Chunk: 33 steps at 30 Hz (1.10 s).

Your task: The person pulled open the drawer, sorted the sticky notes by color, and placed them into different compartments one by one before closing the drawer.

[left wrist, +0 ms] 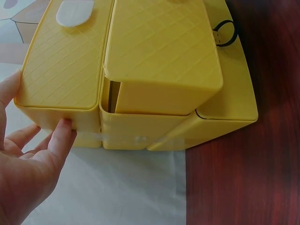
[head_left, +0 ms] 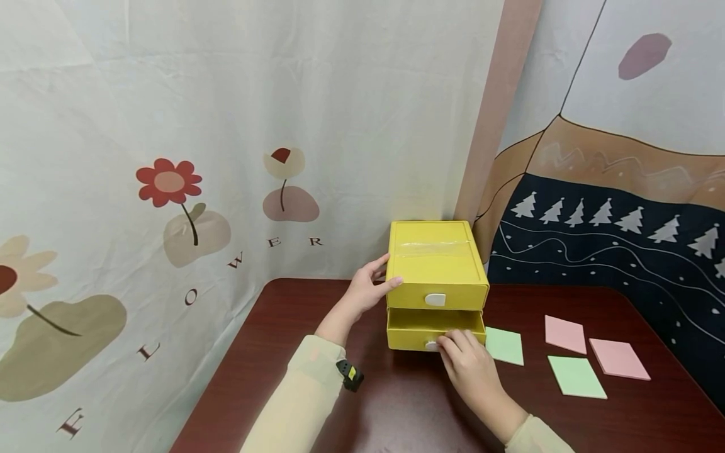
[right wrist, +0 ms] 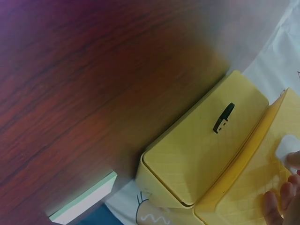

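Note:
A yellow drawer box (head_left: 436, 251) stands against the curtain. Its middle drawer (head_left: 404, 340) is pulled partway out, while the top drawer (left wrist: 65, 56) sits flush. At the box's left side, my left hand (head_left: 368, 286) rests with fingers spread along the wall and the thumb near the top front corner. My right hand (head_left: 470, 365) is at the front of the middle drawer, its bent fingers pinching the white tab handle (right wrist: 287, 149). Below, the lowest drawer (right wrist: 201, 140) has a black loop handle (right wrist: 224, 117) and looks pushed in.
On the dark red table (head_left: 408, 402), right of the box, lie a green square pad (head_left: 505, 346), another green pad (head_left: 578, 377), a pink pad (head_left: 565, 333) and a second pink pad (head_left: 620, 359). A printed curtain (head_left: 340, 94) hangs behind the table.

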{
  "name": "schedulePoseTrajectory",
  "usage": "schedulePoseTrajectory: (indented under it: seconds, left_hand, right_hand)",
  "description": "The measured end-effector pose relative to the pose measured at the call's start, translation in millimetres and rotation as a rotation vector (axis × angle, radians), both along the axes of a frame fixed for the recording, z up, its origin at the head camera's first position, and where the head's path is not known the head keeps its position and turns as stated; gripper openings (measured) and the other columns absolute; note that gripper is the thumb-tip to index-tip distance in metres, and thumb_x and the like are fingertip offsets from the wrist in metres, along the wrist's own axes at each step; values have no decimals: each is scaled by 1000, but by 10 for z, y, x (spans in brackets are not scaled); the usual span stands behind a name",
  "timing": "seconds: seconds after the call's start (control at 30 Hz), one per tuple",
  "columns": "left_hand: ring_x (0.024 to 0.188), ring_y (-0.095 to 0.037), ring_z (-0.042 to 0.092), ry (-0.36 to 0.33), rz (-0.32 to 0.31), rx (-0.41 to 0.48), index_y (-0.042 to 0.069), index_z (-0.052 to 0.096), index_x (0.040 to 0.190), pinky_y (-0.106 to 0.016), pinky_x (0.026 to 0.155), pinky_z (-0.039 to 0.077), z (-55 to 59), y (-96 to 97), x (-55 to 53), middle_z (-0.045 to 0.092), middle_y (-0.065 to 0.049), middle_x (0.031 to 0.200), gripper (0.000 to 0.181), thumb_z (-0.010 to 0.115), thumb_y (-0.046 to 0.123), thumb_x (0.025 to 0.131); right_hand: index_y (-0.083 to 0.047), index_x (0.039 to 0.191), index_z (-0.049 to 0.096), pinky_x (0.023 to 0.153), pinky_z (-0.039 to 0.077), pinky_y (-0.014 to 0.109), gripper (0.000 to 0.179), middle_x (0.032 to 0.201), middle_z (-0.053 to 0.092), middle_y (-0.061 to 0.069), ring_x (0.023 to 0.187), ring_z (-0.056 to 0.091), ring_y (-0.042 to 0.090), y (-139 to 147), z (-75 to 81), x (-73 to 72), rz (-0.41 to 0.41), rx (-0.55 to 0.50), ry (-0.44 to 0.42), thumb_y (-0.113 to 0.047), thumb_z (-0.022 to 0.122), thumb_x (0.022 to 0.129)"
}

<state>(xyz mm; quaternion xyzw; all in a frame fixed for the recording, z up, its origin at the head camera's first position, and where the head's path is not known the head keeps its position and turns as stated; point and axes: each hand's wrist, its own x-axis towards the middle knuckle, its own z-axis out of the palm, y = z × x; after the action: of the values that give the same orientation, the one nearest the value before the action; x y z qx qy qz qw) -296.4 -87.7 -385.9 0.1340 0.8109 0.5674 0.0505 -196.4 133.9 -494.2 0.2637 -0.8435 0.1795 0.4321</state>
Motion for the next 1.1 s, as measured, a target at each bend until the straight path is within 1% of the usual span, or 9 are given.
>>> schedulePoseTrajectory:
  seconds: [0.07,0.2,0.3,0.4,0.57,0.83,1.1]
  left_hand:
    - [131,-24,45,4,-1,-1,21,36,147,-41,102,43,-2,0,1,39,-6,148,73,71,33,85]
    - [131,-24,46,5,1,-2,22,36,147,-40,101,44,-4,4,2,41,-6,147,73,71,33,85]
    - [131,-24,45,5,0,-1,21,35,148,-41,102,44,-5,6,2,41,-6,147,73,71,34,85]
    - [131,-25,45,6,0,-4,21,35,148,-41,102,43,-6,6,1,40,-6,148,74,71,34,84]
    - [131,-25,45,5,0,-3,21,35,148,-42,103,42,-10,3,-8,39,-5,148,75,71,36,84]
    - [131,-26,45,-3,-5,7,22,36,147,-43,103,42,-13,-2,-9,41,-6,147,75,72,37,83]
    - [132,-25,44,0,-7,5,20,35,148,-42,103,42,-4,-4,-10,39,-5,148,75,71,35,84]
  right_hand:
    - [-7,87,68,67,50,33,7,87,61,2,76,55,20,0,-2,11,1,3,-3,-12,64,86]
    - [-8,87,68,65,50,34,26,86,61,1,75,54,19,-5,-7,34,6,-3,17,-22,50,98]
    - [-8,86,68,62,48,32,36,85,60,0,73,53,19,-16,-10,45,9,-12,43,-26,41,101]
    - [-8,85,68,59,47,31,37,84,60,0,71,52,19,-26,-8,57,8,-20,63,-27,41,102]
    - [-9,84,68,57,46,30,35,84,60,-1,71,52,17,-34,0,85,7,-24,68,-27,43,101]
    - [-8,84,68,58,46,30,34,83,60,-1,70,52,18,-34,17,112,18,-22,73,-26,43,101]
    - [-8,83,67,59,46,29,34,83,60,-1,70,51,18,-42,10,138,17,-22,84,-25,44,101]
